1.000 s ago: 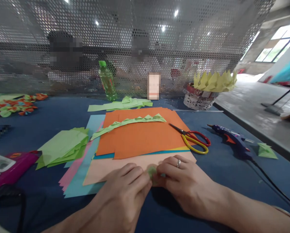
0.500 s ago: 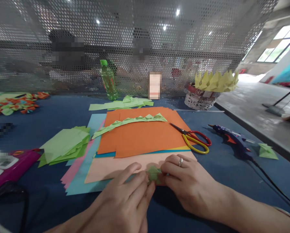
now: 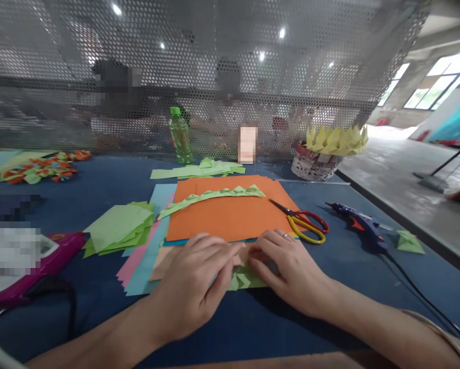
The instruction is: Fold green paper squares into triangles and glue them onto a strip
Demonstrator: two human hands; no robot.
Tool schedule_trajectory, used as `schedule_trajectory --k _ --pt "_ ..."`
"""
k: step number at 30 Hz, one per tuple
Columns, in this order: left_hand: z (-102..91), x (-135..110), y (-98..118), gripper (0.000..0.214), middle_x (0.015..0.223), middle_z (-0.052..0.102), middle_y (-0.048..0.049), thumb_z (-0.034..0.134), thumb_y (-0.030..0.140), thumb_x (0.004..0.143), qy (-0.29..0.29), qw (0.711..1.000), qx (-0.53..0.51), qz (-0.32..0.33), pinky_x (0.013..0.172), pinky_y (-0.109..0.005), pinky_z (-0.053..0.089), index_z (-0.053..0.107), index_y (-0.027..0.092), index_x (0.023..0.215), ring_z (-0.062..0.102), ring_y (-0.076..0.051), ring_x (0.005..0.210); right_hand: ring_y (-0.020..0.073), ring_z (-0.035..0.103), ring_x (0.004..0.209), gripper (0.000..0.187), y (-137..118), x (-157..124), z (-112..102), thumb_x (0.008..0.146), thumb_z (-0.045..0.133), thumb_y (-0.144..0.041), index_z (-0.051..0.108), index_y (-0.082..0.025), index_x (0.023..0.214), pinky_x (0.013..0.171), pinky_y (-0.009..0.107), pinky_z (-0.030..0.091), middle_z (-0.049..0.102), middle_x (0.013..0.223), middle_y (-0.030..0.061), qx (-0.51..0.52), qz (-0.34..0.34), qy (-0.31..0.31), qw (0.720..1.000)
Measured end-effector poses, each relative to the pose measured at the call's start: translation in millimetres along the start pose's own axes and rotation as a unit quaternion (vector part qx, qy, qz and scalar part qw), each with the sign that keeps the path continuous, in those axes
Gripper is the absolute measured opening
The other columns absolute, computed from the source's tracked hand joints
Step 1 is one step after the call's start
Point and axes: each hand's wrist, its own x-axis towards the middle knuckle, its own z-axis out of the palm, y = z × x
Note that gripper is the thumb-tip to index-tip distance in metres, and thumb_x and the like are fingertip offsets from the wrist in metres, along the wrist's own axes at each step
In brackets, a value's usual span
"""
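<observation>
A small folded green paper piece lies at the near edge of the stacked sheets, partly covered by fingers. My left hand is closed at its left side, fingers bent and the thumb against the paper. From the right, my right hand, with a ring, has curled fingers and its thumb on the same piece. Just beyond, a pleated green paper strip rests across orange sheets. Scissors with one red and one yellow handle lie partly on those sheets, beyond my right hand.
Green paper squares are piled at left, near a magenta device. A glue gun with a cord lies right, beside a folded green piece. Behind stand a green bottle, a basket with yellow points and a perforated metal screen.
Both hands have shifted a little away from me over the sheets. My left fingers have moved off the top of the green piece, and more of its folds show. The view has tilted slightly.
</observation>
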Motion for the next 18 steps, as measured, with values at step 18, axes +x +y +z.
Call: schedule_trajectory --k 18 --pt "-10.6 23.7 -28.8 0.032 0.106 0.072 -0.0116 0.042 0.024 0.103 0.01 0.994 0.074 -0.081 0.092 -0.043 0.048 0.069 0.012 0.113 0.064 -0.026 0.102 0.0206 0.063 0.096 0.013 29.3 10.7 -39.3 0.099 0.053 -0.017 0.066 -0.017 0.097 0.086 0.033 0.044 0.068 0.101 0.0064 -0.058 0.063 -0.009 0.996"
